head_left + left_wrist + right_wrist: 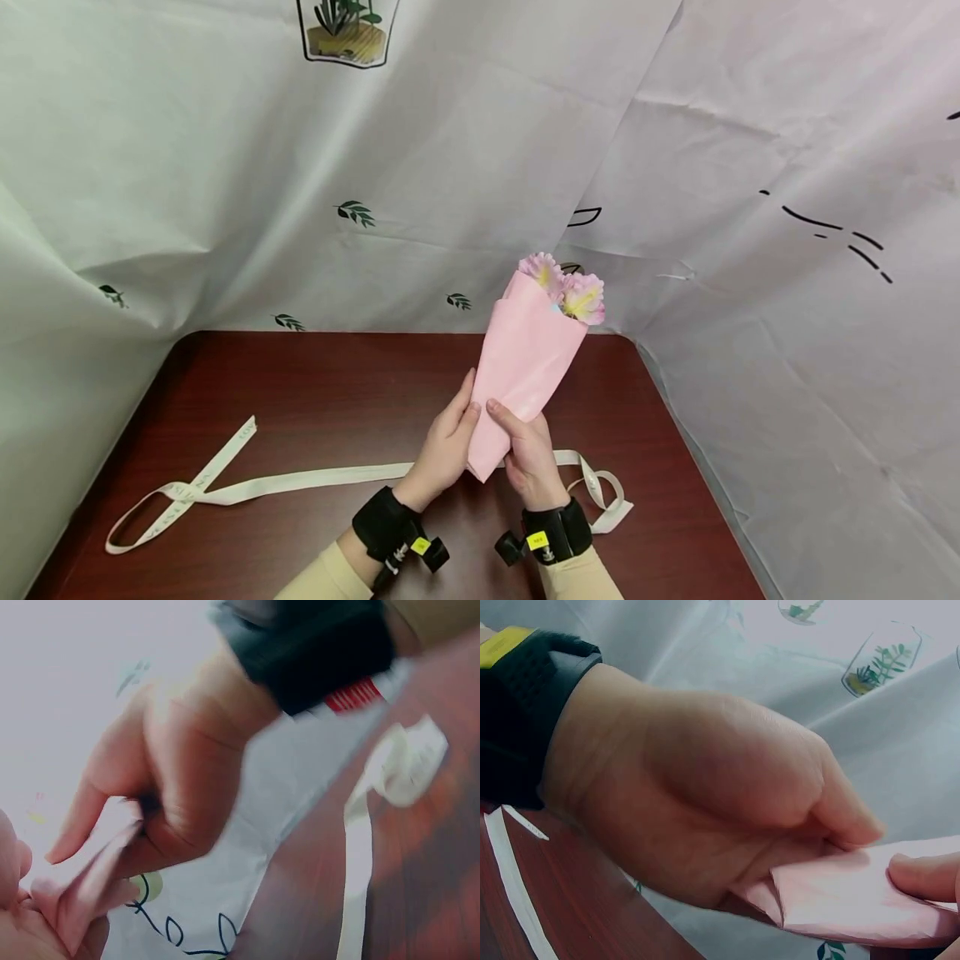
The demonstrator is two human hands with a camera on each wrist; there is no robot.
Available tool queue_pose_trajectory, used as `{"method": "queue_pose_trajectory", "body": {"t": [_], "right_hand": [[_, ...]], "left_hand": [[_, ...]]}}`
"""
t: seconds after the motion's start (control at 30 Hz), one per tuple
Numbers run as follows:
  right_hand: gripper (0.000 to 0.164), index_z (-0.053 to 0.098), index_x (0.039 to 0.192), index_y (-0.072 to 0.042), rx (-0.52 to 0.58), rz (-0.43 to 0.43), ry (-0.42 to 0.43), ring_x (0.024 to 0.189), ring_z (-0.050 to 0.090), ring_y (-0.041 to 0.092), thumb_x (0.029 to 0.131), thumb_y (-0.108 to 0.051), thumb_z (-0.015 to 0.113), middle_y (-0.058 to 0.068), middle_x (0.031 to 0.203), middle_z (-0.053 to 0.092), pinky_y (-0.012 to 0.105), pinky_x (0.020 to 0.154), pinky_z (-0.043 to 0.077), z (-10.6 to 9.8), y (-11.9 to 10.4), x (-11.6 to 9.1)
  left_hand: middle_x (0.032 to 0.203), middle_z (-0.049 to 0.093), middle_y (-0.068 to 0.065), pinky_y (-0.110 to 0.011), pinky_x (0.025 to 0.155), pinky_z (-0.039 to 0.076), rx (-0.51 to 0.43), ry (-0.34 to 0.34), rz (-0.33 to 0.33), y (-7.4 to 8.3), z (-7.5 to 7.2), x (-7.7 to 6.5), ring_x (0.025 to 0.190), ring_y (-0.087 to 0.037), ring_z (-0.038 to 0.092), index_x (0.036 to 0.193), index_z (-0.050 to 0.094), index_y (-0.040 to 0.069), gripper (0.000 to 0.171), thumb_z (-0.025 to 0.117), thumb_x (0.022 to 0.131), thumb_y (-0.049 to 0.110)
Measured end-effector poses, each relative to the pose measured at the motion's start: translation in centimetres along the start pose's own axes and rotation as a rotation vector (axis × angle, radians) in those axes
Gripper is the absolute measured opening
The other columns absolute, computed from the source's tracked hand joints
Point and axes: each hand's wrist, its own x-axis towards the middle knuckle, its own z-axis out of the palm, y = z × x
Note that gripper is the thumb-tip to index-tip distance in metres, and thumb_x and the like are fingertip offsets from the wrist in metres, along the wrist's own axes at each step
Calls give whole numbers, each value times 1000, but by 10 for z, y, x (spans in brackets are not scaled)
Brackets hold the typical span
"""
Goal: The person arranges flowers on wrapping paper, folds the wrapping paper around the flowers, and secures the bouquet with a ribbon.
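Observation:
A bouquet wrapped in pink paper tilts up and to the right above the table in the head view, its folded lower end pointing toward the person. Two pink and yellow flowers show at its top. My left hand grips the lower left side, thumb on the front of the paper. On the lower right side, my right hand holds the wrap with its thumb across the front. The right wrist view shows the folded paper end inside the right hand's grip. Fingers behind the paper are mostly hidden.
A long cream ribbon lies across the dark red wooden table, looped at the left and curled at the right beyond the right hand. A pale printed cloth hangs behind and beside the table.

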Motion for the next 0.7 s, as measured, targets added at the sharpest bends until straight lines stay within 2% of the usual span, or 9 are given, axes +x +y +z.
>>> {"method": "queue_pose_trajectory", "body": {"t": [0.1,0.23,0.33,0.5,0.7], "right_hand": [[39,57,138,4,-48,-11,-9,108,73,15,102,7,70,5,119,71,30,90,62,-2,-1,0],[41,59,136,7,-126,-44,-10,104,74,16,99,5,75,6,115,72,30,87,62,-6,-1,0],[43,60,137,8,-186,-74,-11,102,74,17,98,3,78,7,115,73,30,85,62,-8,-1,-1],[47,61,138,8,-257,-115,-2,100,75,19,96,1,83,9,116,73,31,82,62,-7,-2,-3],[50,60,138,8,-257,-105,-7,99,75,19,95,3,83,9,116,72,31,80,63,-8,-3,-3]], "left_hand": [[182,24,-18,-25,123,34,-196,-13,-74,0,-3,3,166,-32,24,175,21,-1,59,41,122,13],[182,22,-19,-19,115,42,-403,-55,-141,0,-7,4,165,-32,25,176,18,-3,59,38,121,10],[181,23,-21,-23,114,46,-480,-70,-165,-1,-9,4,164,-33,28,175,17,-3,58,36,121,8],[179,27,-26,-25,112,50,-537,-69,-186,-2,-9,2,162,-34,33,175,16,-5,58,34,121,8],[179,28,-26,-28,109,53,-587,-106,-207,-3,-13,0,155,-26,44,175,14,-5,59,34,121,9]]}}
